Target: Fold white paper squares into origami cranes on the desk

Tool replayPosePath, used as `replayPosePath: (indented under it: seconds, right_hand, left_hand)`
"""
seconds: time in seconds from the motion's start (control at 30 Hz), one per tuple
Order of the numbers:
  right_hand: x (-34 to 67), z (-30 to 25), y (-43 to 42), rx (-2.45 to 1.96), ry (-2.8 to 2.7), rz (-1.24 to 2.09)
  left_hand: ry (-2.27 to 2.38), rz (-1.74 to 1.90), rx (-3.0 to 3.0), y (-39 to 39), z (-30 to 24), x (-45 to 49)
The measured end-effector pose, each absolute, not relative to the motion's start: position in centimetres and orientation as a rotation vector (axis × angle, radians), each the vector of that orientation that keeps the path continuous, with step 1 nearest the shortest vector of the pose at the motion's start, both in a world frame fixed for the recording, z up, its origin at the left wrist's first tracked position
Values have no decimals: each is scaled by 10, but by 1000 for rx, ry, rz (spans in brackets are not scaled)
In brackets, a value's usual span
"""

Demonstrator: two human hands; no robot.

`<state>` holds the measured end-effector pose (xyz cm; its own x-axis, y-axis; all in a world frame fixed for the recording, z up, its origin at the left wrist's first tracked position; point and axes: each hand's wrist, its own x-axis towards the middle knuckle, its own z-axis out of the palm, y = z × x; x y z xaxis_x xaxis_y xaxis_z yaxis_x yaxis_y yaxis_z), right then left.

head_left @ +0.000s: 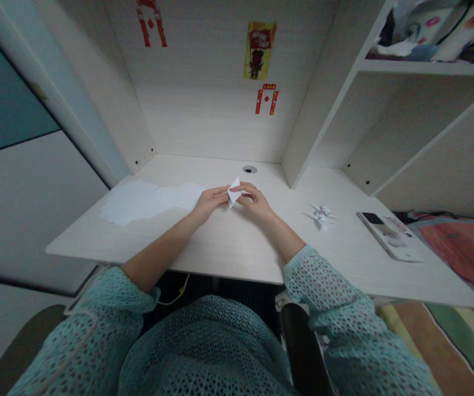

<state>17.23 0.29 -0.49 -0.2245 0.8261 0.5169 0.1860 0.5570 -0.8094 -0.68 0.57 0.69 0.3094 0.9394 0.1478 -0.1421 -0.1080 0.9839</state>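
Note:
A small piece of folded white paper is held between my two hands above the middle of the desk. My left hand grips it from the left, fingers closed at its edge. From the right, my right hand pinches the same paper with thumb and fingers. The paper has pointed corners at its top and bottom. Several white paper sheets lie spread on the desk to the left of my left hand. Farther right of my right hand sits a small cluster of folded white paper pieces.
The white desk has a round cable hole near its back panel. A phone lies on the right, beside a red cloth. An upright divider and a loaded shelf stand at the right. A chair armrest is below the desk edge.

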Motion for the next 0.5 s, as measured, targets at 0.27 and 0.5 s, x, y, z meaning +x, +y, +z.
replayPosePath:
  seconds: [0.27,0.5]
  right_hand:
    - [171,-6,4,-748,-1815,755]
    - [171,-4,3,-801,-1573,940]
  left_hand:
    - [878,1095,1297,3,7,-4]
    - [839,1121,1186,9,5,-7]
